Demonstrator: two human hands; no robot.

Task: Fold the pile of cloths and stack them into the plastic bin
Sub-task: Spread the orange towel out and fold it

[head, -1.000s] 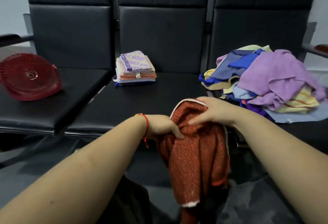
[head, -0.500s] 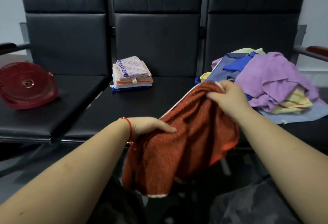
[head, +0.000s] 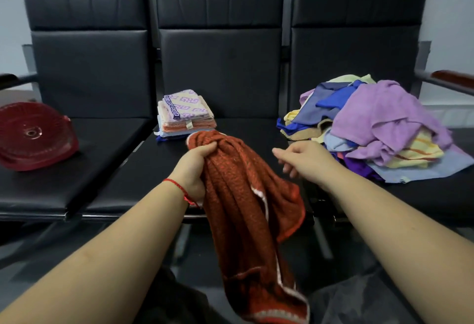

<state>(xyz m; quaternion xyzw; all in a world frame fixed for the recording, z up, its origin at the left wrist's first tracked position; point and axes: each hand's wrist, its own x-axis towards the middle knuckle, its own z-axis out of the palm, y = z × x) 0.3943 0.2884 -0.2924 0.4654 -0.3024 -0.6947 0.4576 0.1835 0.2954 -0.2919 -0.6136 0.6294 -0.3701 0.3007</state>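
Left hand [head: 197, 167] has its grip bunched round the top of the rust cloth [head: 246, 211], which hangs long and straight down toward the near edge. Right hand [head: 305, 157] hovers just beside it, fingers loose, holding nothing, nearer the loose pile [head: 384, 128]. Bare middle seat [head: 246, 141] lies beyond for spreading.

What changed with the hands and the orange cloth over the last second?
The right hand let go of the orange cloth and now hangs open beside it. The left hand alone grips the bunched cloth, raised higher, the rest dangling. The folded stack, loose pile and red bin stayed put.
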